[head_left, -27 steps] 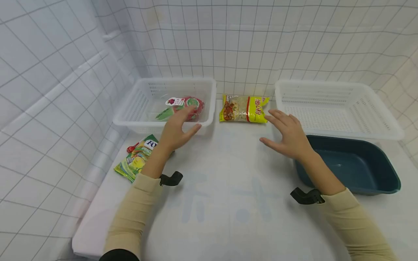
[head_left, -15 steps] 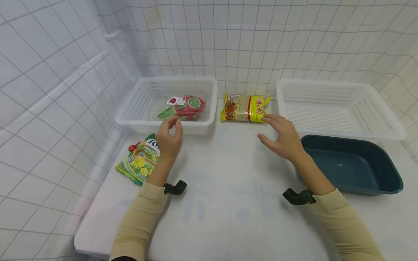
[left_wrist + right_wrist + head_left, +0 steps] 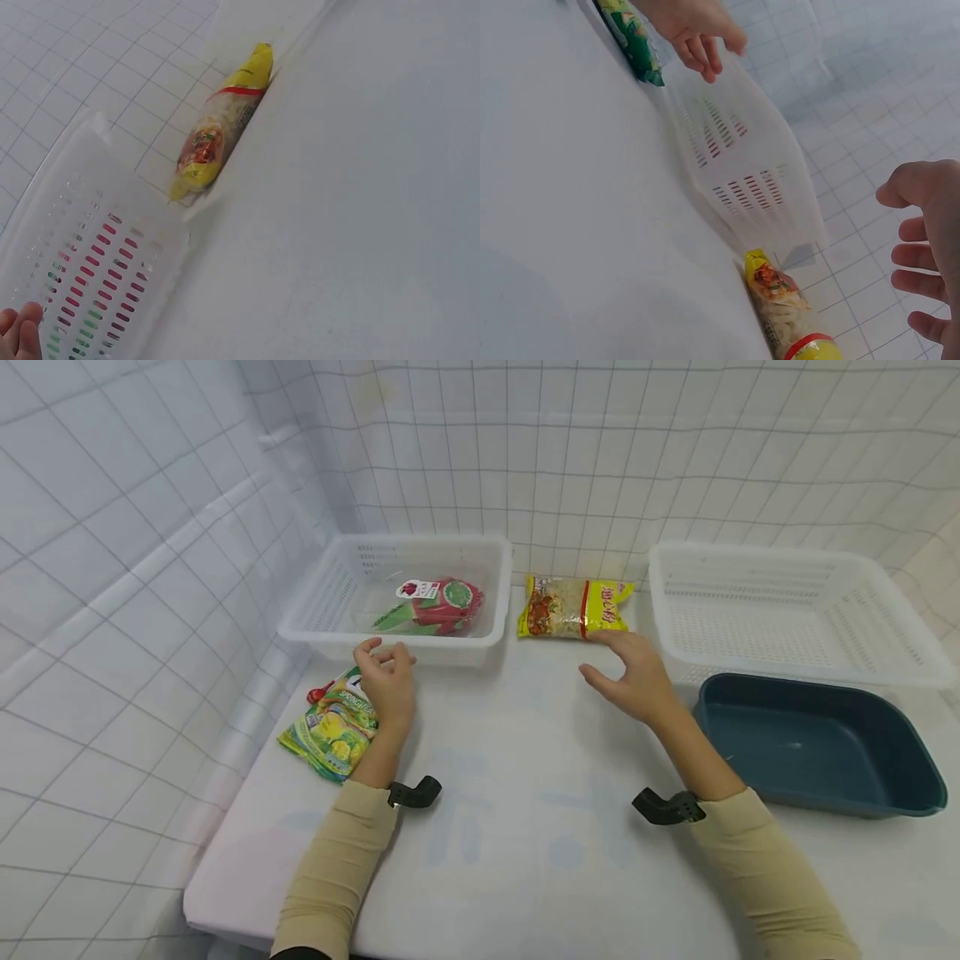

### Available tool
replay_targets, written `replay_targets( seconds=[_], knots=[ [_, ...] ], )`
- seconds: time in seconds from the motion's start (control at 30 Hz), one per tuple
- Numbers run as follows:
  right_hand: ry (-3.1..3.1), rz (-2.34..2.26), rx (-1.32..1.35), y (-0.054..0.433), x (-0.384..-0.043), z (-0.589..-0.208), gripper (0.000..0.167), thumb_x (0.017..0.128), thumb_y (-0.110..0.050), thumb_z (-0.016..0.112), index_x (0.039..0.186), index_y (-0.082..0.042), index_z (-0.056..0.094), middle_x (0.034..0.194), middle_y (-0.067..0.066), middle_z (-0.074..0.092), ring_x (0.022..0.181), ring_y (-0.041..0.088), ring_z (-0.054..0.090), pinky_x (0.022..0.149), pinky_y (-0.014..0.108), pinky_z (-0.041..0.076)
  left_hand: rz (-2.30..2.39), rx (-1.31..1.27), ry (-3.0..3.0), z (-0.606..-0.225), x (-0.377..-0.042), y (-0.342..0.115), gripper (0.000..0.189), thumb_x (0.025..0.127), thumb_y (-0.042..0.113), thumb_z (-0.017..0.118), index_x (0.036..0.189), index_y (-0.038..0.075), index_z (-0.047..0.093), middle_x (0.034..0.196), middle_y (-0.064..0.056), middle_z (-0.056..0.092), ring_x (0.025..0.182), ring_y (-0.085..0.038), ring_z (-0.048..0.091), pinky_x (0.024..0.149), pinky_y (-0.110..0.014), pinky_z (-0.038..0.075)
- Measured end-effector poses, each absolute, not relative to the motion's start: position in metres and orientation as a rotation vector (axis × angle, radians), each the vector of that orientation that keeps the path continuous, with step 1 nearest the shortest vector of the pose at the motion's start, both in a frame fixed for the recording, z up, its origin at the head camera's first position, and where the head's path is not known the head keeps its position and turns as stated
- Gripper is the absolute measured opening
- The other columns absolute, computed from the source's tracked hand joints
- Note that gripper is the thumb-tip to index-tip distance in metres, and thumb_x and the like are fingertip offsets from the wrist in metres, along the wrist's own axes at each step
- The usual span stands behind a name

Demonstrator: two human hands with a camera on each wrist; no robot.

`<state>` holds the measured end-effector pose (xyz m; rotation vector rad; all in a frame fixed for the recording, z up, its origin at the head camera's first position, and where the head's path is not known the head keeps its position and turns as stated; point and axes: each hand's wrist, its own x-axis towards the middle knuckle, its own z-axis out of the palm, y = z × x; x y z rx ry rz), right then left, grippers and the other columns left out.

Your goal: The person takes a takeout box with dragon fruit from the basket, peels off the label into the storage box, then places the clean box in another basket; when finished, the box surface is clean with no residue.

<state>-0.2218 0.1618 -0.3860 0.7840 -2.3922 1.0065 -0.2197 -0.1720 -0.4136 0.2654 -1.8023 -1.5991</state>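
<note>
Head view: two loose hands over a white table, a basket and a yellow packet close by

The left hand (image 3: pixel 392 689) has loosely bent fingers and grips nothing; it is at the near side of the left white basket (image 3: pixel 450 643), and whether its fingertips touch the basket wall cannot be told. Just left of this hand, a green packet (image 3: pixel 333 731) lies on the table (image 3: pixel 517 793), with a small red item (image 3: pixel 318 693) at its far left edge. Inside the left basket lies a red and green pack (image 3: pixel 453 606) with a white label.

The right hand (image 3: pixel 636 681) is empty, its fingers relaxed and the thumb spread apart. In the head view its fingertips overlap the near edge of the yellow packet (image 3: pixel 558 610), but the right wrist view shows them apart. That packet lies at the far side, between the left basket and the right white basket (image 3: pixel 757 618). Near the right basket stands a dark blue tub (image 3: pixel 802 739).
</note>
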Motion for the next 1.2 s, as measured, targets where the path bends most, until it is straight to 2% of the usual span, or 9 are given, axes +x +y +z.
replay_targets(
  seconds=[0.13,0.27,0.4,0.5,0.87,1.07,1.2],
  knots=[
    [-2.418,1.067,0.766,0.156,-0.225,-0.388,0.043,0.084,-0.017,0.074,0.122,0.003,0.063,0.122,0.017,0.064,0.118,0.033,0.055,0.101,0.049,0.039,-1.767,0.219,-1.723,-0.416,-0.225,-0.172,0.041,0.095,0.018,0.062,0.125,-0.001,0.041,0.090,-0.007,0.057,0.086,-0.046,0.063,0.067,-0.023,0.050],
    [-2.452,1.112,0.741,0.149,-0.226,-0.386,0.045,0.086,-0.017,0.074,0.124,0.004,0.062,0.124,0.018,0.063,0.120,0.033,0.053,0.103,0.049,0.038,-1.877,0.188,-1.599,-0.418,-0.230,-0.173,0.037,0.093,0.010,0.066,0.119,-0.001,0.042,0.090,-0.007,0.051,0.082,-0.036,0.065,0.072,-0.025,0.054],
    [-2.473,1.128,0.731,0.141,-0.229,-0.382,0.045,0.086,-0.018,0.073,0.124,0.003,0.062,0.124,0.017,0.063,0.118,0.033,0.055,0.102,0.047,0.040,-1.970,0.192,-1.460,-0.416,-0.232,-0.173,0.030,0.089,0.000,0.067,0.110,0.004,0.044,0.088,-0.009,0.048,0.070,-0.020,0.066,0.070,-0.024,0.056],
    [-2.469,1.162,0.733,0.134,-0.232,-0.377,0.043,0.087,-0.017,0.072,0.123,0.004,0.062,0.123,0.017,0.063,0.117,0.032,0.055,0.100,0.047,0.041,-2.037,0.187,-1.380,-0.415,-0.232,-0.172,0.031,0.088,-0.006,0.066,0.106,0.006,0.044,0.087,-0.010,0.048,0.066,-0.015,0.066,0.068,-0.023,0.056],
    [-2.443,1.222,0.814,0.102,-0.250,-0.360,0.037,0.089,-0.015,0.069,0.122,0.001,0.064,0.122,0.015,0.064,0.117,0.029,0.056,0.100,0.044,0.042,-2.151,0.201,-1.301,-0.413,-0.235,-0.173,0.039,0.085,-0.011,0.066,0.101,0.010,0.038,0.081,-0.011,0.054,0.064,-0.014,0.066,0.066,-0.023,0.056],
    [-2.468,1.292,0.825,0.080,-0.261,-0.349,0.036,0.091,-0.014,0.066,0.123,0.003,0.062,0.123,0.016,0.063,0.113,0.029,0.057,0.098,0.046,0.046,-2.176,0.183,-1.297,-0.414,-0.236,-0.175,0.040,0.087,-0.011,0.065,0.101,0.011,0.035,0.079,-0.010,0.053,0.064,-0.014,0.067,0.062,-0.022,0.055],
    [-2.542,1.297,0.793,0.067,-0.270,-0.345,0.039,0.092,-0.019,0.064,0.125,0.001,0.061,0.125,0.015,0.062,0.113,0.028,0.056,0.097,0.045,0.046,-2.157,0.202,-1.332,-0.414,-0.236,-0.175,0.041,0.087,-0.008,0.066,0.101,0.012,0.033,0.081,-0.009,0.053,0.064,-0.013,0.068,0.062,-0.022,0.055]
  ],
)
